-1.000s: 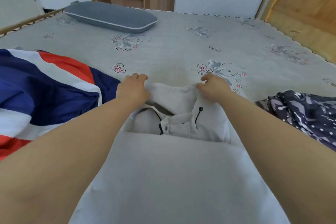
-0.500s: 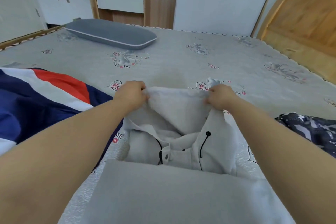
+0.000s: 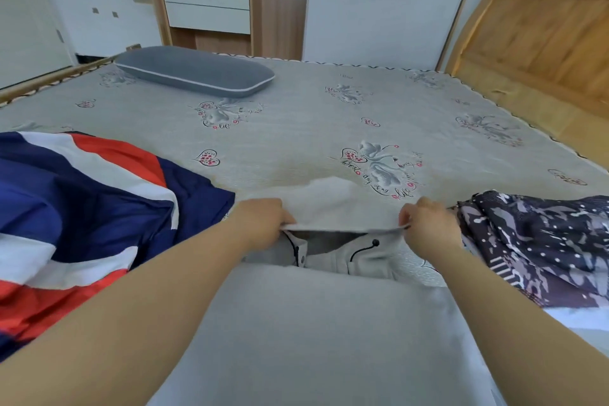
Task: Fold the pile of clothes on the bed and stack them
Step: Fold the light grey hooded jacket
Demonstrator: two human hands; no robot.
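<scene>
Light grey hooded jacket (image 3: 329,323) lies flat on bed (image 3: 296,128), near edge, lower half already folded up over front. Left hand (image 3: 260,224) and right hand (image 3: 428,224) each pinch hood (image 3: 329,201) rim, fingers clamped on cloth, hood opening stretched between them. Striped blanket (image 3: 82,201) just left, dark patterned garment (image 3: 543,241) just right. Risks: uneven pull skews hood off centre; drawcord toggle (image 3: 375,243) trapped, making lump; hood edge catches dark patterned garment alongside.

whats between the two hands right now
In the head view, the pale grey hood spans the gap: the left hand and right hand each grip an edge of it, stretched above the collar.
</scene>
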